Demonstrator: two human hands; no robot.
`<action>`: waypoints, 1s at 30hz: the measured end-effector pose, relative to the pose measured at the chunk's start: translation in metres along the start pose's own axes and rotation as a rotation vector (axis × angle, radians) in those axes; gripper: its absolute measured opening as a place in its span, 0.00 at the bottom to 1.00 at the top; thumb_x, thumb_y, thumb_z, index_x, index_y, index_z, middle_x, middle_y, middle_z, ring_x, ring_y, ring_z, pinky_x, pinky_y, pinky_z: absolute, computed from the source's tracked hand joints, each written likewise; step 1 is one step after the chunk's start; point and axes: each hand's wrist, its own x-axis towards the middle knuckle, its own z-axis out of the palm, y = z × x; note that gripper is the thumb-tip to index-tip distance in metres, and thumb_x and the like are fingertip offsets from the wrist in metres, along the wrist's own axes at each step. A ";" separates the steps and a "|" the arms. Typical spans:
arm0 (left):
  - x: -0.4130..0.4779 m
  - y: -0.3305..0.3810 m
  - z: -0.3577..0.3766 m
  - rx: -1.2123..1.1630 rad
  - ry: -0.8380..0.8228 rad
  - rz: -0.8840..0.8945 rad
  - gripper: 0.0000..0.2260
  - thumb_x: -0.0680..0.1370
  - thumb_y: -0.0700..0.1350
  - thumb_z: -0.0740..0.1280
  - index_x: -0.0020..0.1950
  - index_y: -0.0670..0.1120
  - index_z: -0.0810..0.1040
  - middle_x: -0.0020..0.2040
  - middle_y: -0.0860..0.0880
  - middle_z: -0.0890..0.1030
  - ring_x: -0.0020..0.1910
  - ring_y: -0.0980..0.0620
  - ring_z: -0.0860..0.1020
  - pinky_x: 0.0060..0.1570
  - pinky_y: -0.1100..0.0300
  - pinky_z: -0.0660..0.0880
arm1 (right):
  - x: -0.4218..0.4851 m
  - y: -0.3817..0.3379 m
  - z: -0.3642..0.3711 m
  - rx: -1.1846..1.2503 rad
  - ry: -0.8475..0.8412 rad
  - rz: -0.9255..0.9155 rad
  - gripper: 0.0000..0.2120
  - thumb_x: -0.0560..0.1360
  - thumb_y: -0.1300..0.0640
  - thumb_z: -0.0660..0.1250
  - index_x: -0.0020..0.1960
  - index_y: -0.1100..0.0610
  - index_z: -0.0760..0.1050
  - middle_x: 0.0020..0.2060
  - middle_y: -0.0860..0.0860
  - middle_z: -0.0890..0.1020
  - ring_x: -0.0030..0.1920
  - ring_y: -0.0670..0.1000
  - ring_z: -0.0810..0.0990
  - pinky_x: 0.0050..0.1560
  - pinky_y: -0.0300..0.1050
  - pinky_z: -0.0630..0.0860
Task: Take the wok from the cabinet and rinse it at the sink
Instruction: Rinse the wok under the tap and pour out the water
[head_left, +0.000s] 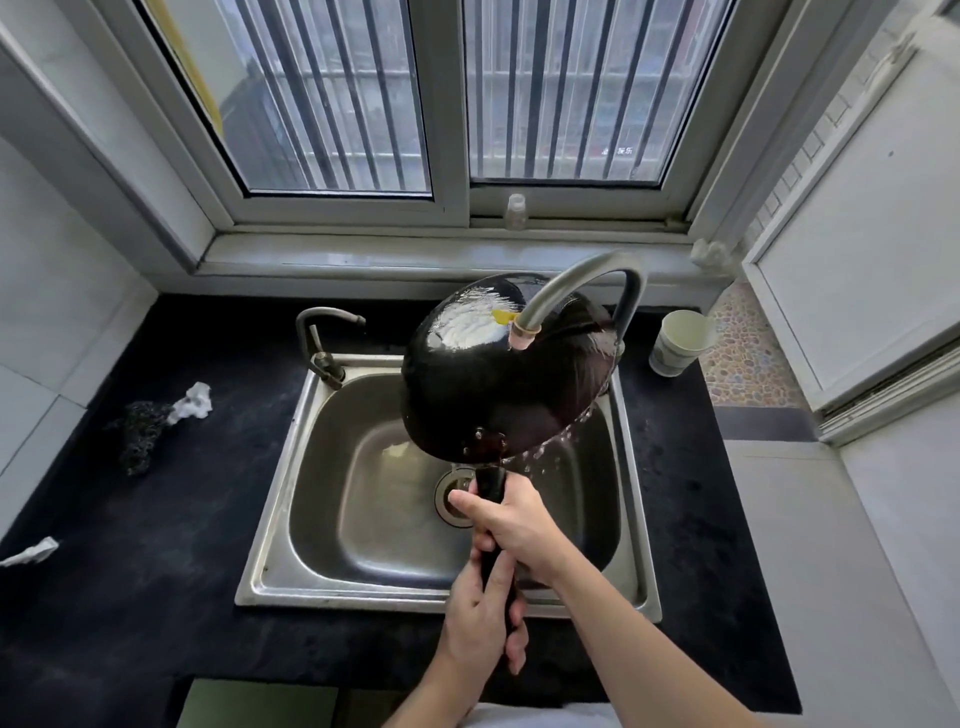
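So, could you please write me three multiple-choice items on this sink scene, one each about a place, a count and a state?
1. Where does the paper cup stand?
A. on the counter right of the sink
B. inside the basin
C. on the window sill

2. How many taps are at the sink?
A. one
B. two
C. three

3. How is the wok held?
A. lying flat in the basin
B. hanging from a hook
C. tilted up under the tall tap, both hands on its handle

Answers: 1 A, the cup stands on the dark counter; 2 B, the tall tap and a small tap; 3 C, left hand and right hand have a grip on the handle, water dripping off.
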 end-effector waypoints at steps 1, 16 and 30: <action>-0.001 0.000 0.001 -0.001 0.000 0.001 0.10 0.81 0.51 0.59 0.55 0.47 0.74 0.26 0.46 0.71 0.17 0.50 0.68 0.17 0.62 0.67 | -0.001 0.000 -0.001 -0.004 -0.006 0.001 0.10 0.77 0.58 0.71 0.43 0.58 0.70 0.25 0.50 0.68 0.24 0.49 0.66 0.34 0.49 0.70; -0.024 -0.009 -0.004 -0.045 -0.003 -0.012 0.11 0.82 0.50 0.59 0.49 0.44 0.74 0.25 0.47 0.71 0.17 0.50 0.68 0.17 0.63 0.67 | -0.019 0.008 0.012 -0.083 0.006 0.016 0.12 0.77 0.59 0.71 0.42 0.58 0.68 0.24 0.49 0.69 0.22 0.49 0.67 0.36 0.54 0.73; -0.054 -0.021 -0.035 -0.062 0.106 -0.026 0.18 0.82 0.52 0.58 0.48 0.36 0.72 0.25 0.46 0.71 0.16 0.49 0.68 0.18 0.62 0.67 | -0.032 0.015 0.059 -0.172 -0.129 -0.017 0.11 0.78 0.59 0.70 0.43 0.59 0.69 0.26 0.53 0.67 0.23 0.49 0.68 0.28 0.46 0.77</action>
